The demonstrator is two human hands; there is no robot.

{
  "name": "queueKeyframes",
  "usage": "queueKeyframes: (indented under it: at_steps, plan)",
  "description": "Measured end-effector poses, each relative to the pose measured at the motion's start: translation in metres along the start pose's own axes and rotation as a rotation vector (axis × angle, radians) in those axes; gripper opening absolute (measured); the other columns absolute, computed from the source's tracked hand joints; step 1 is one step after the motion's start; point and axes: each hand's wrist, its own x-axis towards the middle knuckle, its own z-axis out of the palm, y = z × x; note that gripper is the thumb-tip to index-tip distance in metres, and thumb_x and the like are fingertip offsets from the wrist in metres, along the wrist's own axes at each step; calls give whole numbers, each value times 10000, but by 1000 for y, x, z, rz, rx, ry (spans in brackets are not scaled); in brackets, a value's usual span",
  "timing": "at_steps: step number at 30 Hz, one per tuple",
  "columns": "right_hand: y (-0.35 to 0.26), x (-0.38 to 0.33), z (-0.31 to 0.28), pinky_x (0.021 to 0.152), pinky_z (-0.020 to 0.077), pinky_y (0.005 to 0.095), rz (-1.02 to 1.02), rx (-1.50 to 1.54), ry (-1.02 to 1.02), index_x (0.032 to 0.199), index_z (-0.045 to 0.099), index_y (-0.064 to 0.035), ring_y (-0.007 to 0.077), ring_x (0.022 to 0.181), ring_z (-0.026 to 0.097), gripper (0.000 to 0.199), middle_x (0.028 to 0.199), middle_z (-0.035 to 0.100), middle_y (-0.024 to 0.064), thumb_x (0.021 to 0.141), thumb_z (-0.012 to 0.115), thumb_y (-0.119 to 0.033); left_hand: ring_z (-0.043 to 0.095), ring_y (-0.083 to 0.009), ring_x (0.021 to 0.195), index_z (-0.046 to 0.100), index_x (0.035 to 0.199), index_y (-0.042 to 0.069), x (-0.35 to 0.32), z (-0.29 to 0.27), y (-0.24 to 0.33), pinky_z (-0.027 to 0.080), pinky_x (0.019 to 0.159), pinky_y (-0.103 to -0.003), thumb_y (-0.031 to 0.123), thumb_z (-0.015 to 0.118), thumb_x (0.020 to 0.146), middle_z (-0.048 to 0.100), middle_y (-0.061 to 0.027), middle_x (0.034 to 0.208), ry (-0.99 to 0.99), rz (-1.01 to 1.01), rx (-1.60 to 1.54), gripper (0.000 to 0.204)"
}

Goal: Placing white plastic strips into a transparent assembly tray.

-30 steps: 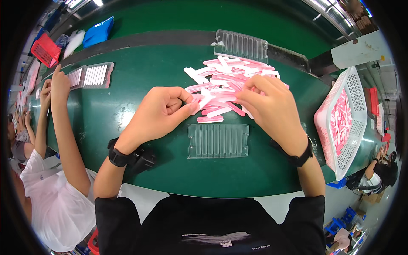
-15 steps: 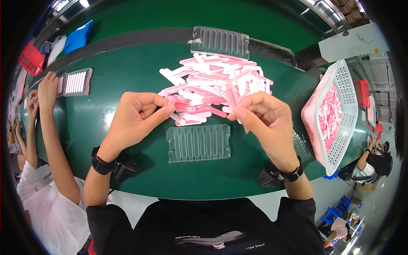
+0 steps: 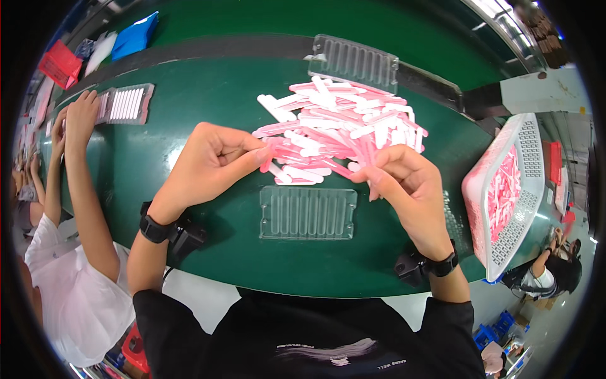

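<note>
A heap of flat pink and white strips with rounded ends (image 3: pixel 341 120) lies on the green table. My left hand (image 3: pixel 221 158) pinches a pink strip (image 3: pixel 266 163) between thumb and fingertips at the heap's near left edge. At the near right edge, my right hand (image 3: pixel 404 183) has thumb and forefinger closed on another pink strip (image 3: pixel 367 150), whose lower part the fingers cover. Below and between my hands sits a clear plastic tray (image 3: pixel 307 213) with a row of long slots and nothing in them. A second clear tray (image 3: pixel 355 60) rests behind the heap.
A white perforated basket (image 3: pixel 519 189) holding more pink strips stands tilted at the right. On the left, a co-worker's hands (image 3: pixel 82 117) work by a tray filled with white strips (image 3: pixel 128 104). A grey beam (image 3: pixel 543 91) juts in at the far right.
The whole view has shifted a little. My left hand's strip shows more plainly and hangs steeper. My right hand has moved slightly closer to the heap. Both hands keep their pinch.
</note>
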Motion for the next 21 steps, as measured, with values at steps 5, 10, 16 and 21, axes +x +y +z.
queueKeyframes:
  at_steps: [5,10,16,21]
  plan:
    - [1,-7,9,684,519,290,-484,-801,68,981,723,-26,159,751,672,106,908,750,74,885,767,-19,287,9,529,710,788,-13,-7,6,11,231,506,-242,94,708,1011,433,98,539,-1,-72,-9,247]
    - [-5,-29,26,661,485,332,-823,-1213,-76,1015,760,-11,187,758,584,248,849,575,31,770,755,-50,329,-135,372,615,674,75,-28,44,19,265,428,-313,138,804,893,378,-38,456,150,241,495,296]
    - [-3,-39,39,660,453,335,-633,-1227,-161,1037,771,-2,173,731,532,244,804,496,19,813,774,-101,512,-168,424,788,955,84,-39,58,9,369,435,-321,316,901,815,583,13,574,212,582,716,293]
    - [-1,-42,35,636,409,321,-775,-1319,-324,1019,775,2,164,710,510,235,778,484,1,814,778,-113,531,-184,465,694,1386,73,-58,51,19,404,460,-320,296,889,802,570,10,605,-124,460,936,655]
